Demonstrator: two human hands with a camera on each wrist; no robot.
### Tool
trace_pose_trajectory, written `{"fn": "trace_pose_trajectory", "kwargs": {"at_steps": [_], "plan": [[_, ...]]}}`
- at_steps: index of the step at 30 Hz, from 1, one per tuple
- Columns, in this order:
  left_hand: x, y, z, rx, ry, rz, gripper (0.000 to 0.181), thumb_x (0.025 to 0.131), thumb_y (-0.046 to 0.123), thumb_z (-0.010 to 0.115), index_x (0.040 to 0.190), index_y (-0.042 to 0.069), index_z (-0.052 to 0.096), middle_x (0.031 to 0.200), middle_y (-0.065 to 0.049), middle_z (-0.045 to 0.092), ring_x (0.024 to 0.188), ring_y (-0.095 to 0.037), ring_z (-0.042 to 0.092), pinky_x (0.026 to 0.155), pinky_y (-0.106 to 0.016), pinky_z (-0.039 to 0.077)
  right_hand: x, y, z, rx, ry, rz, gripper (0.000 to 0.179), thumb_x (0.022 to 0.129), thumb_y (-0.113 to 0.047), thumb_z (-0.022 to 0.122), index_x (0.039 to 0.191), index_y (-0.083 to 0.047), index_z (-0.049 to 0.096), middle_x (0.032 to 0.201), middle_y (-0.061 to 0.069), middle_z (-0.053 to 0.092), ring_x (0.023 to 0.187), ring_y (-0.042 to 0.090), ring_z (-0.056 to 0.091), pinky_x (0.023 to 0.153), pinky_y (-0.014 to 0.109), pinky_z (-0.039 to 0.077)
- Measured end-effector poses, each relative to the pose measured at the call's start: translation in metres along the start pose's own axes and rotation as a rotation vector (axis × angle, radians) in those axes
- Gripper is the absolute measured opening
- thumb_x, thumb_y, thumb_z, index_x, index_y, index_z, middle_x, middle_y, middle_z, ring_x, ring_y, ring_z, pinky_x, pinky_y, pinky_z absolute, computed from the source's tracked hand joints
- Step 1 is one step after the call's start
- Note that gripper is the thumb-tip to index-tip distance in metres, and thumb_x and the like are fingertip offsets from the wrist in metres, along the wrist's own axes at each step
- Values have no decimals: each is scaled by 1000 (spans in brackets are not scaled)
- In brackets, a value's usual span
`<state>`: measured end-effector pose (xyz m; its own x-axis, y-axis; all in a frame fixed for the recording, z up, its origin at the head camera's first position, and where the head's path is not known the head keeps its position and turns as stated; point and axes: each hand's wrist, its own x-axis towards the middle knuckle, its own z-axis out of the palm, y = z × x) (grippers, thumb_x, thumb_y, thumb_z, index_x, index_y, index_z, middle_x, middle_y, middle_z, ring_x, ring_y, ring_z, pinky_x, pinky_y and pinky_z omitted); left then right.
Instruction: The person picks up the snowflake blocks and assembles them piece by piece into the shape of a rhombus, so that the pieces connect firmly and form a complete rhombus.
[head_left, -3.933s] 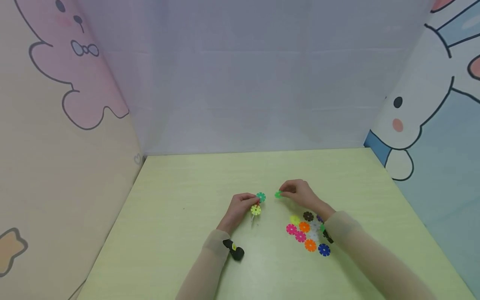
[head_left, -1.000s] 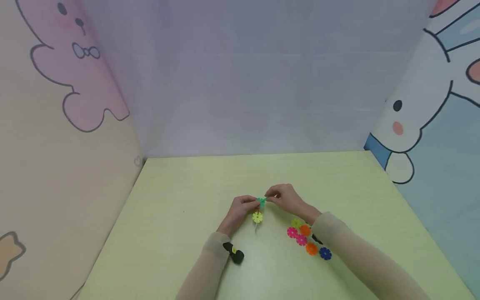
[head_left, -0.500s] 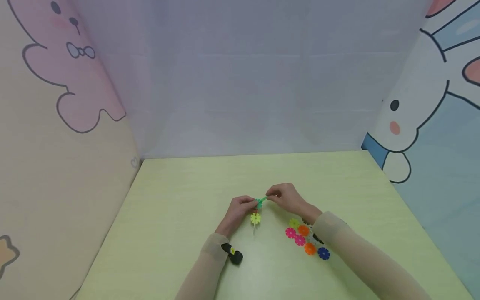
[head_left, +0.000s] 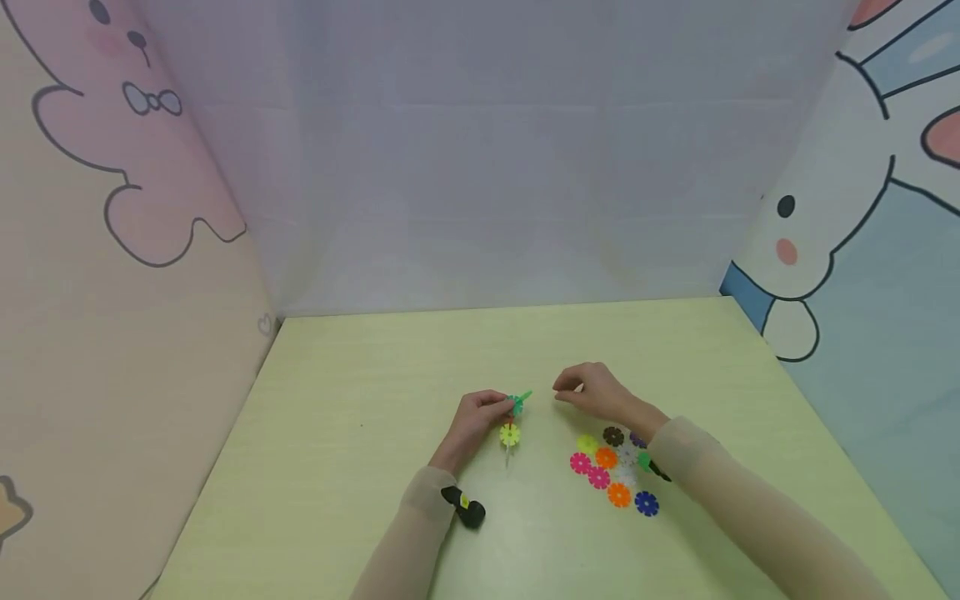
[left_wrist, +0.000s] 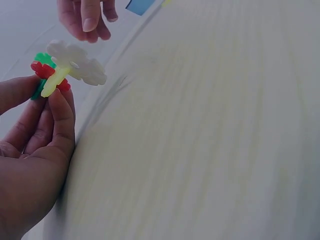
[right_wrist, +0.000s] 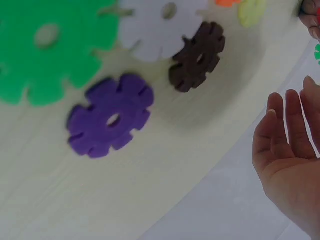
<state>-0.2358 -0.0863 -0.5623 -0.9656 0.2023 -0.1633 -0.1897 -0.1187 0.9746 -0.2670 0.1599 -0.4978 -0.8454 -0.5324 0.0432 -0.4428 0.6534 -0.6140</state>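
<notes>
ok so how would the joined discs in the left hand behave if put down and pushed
The joined discs are probably light: the left hand holds them in a small pinch. They seem fairly stiff, since the white disc juts out without visible sag. Pushed, they'd likely tip rather than roll smoothly, because the discs face different ways.

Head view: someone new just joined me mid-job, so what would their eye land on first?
Probably the loose, brightly coloured discs spread on the pale table beside the right sleeve. Next, the small joined discs in green, red, yellow and white, pinched in the left hand. Behind, large cartoon animals draw attention: pink on the left wall, white on the right.
</notes>
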Motion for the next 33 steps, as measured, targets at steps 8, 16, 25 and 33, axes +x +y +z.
{"fn": "trace_pose_trajectory", "kwargs": {"at_steps": [8, 16, 25, 33], "plan": [[-1, 0, 1, -1, 1, 8, 20, 86, 15, 73, 92, -3, 69, 82, -9, 67, 73, -14, 62, 69, -26, 50, -15, 17, -20, -18, -119, 120, 15, 89, -16, 69, 101, -7, 71, 93, -2, 66, 84, 16, 60, 80, 38, 50], [-1, 1, 1, -15, 3, 10, 16, 86, 11, 72, 92, -3, 70, 82, -9, 67, 73, -14, 62, 70, -26, 51, -28, 31, -31, -20, -111, 101, 15, 88, -14, 69, 100, -6, 71, 92, -2, 67, 83, 16, 60, 78, 38, 51], [-1, 2, 1, -3, 7, 20, 19, 86, 13, 73, 94, -3, 70, 84, -9, 68, 75, -15, 63, 71, -26, 51, -44, 39, -41, -29, -138, 103, 19, 87, -12, 71, 102, -2, 70, 94, 3, 68, 83, 19, 61, 79, 41, 51], [-2, 1, 1, 6, 13, 15, 21, 86, 15, 73, 93, -4, 70, 83, -9, 68, 75, -15, 62, 71, -27, 50, -65, 46, -50, -18, -233, 211, 26, 81, -12, 77, 105, -5, 69, 98, 4, 66, 84, 20, 58, 77, 39, 51]]}}
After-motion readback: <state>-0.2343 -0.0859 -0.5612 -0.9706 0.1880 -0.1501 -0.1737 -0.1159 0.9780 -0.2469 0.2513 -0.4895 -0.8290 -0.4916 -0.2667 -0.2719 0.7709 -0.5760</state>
